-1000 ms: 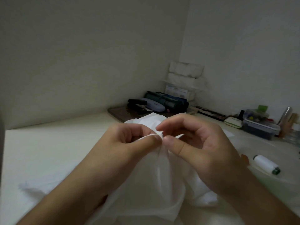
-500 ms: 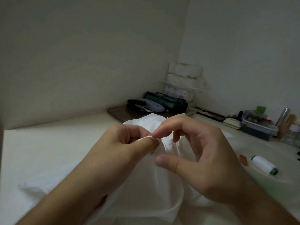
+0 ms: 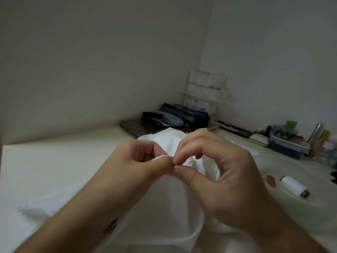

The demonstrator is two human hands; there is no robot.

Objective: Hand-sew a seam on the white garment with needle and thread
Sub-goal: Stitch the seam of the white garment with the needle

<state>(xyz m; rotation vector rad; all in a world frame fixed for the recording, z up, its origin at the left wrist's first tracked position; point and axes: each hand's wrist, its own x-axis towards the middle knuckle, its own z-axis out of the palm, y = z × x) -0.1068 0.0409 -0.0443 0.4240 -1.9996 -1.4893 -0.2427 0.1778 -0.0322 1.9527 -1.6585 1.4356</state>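
Both hands, left hand and right hand, pinch the white garment; needle hidden in the grip.

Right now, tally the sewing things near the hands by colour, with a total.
White: 2, the garment and the thread spool
Orange-brown: 1, the small piece beside the spool
Total: 3

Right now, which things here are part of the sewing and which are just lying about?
In use:
garment, gripped by the left hand
right hand, pinching at the fold; the needle is too small to see
thread spool, probably the thread's source

Lying about:
glasses case
green roll
plastic box
tissue packs
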